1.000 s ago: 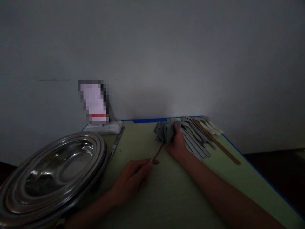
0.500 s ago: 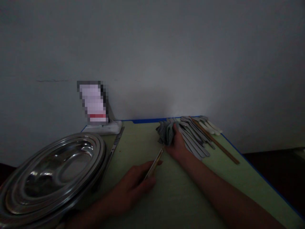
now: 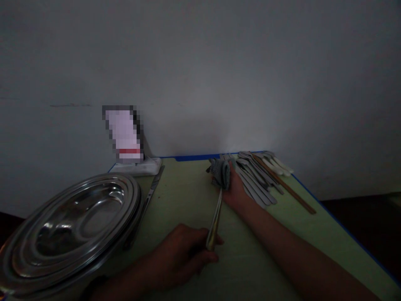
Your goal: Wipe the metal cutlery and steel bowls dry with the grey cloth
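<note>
My left hand [image 3: 178,255] pinches the handle end of a slim metal piece of cutlery [image 3: 215,219], its lower end between thumb and fingers. The far end goes into a grey checked cloth [image 3: 221,172], which hides what kind of cutlery it is. My right hand [image 3: 236,191] is closed around the cloth, over the cutlery's upper end. Just right of that hand lies a row of flat metal cutlery [image 3: 257,190] on the green table [image 3: 184,196].
Stacked oval metal dishes [image 3: 102,217] fill the left side, with a long knife [image 3: 150,192] alongside. A phone [image 3: 123,133], blurred out, stands on a white base [image 3: 138,167] by the wall. Wooden chopsticks [image 3: 288,190] and white-handled cutlery [image 3: 277,165] lie at the right.
My left hand has moved slightly right and turned the cutlery to a steeper angle. The cloth has shifted a little in my right hand, which otherwise stays nearly in place.
</note>
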Action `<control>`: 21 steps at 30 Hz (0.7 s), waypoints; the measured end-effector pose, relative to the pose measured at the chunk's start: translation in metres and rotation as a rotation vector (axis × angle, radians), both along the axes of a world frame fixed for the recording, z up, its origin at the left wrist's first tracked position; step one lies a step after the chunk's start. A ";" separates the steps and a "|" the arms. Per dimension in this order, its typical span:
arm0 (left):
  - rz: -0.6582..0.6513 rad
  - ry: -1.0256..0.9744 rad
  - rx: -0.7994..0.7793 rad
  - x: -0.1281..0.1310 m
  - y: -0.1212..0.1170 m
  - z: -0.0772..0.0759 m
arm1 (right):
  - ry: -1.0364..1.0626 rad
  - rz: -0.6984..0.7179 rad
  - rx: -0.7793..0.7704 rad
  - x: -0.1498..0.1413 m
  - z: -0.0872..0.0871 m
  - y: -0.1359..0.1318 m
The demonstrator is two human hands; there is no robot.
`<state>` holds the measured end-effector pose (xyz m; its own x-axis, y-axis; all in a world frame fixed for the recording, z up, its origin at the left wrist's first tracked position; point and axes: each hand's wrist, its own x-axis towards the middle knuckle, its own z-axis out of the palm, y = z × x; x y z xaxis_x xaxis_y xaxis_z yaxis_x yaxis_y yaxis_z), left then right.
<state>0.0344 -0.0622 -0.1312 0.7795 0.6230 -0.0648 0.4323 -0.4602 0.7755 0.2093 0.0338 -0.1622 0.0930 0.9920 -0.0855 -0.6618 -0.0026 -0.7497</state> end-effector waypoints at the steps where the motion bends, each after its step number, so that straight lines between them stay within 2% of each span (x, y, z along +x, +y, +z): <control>1: 0.030 -0.014 -0.013 0.001 0.002 -0.002 | 0.027 -0.016 -0.035 -0.002 -0.001 0.000; 4: 0.176 -0.004 0.063 0.004 0.008 -0.007 | -0.032 -0.092 -0.071 -0.007 -0.006 -0.002; 6: 0.259 0.018 0.124 0.006 0.012 -0.010 | -0.225 -0.152 -0.039 -0.009 -0.006 -0.006; 10: 0.312 0.039 0.119 0.009 0.015 -0.010 | -0.591 -0.209 0.024 -0.011 0.000 -0.015; 17: 0.401 -0.005 0.032 0.009 0.016 -0.005 | -0.644 -0.174 0.097 -0.022 0.007 -0.023; 21: 0.447 -0.039 -0.015 0.008 0.018 -0.010 | -0.665 -0.072 0.122 -0.030 0.007 -0.031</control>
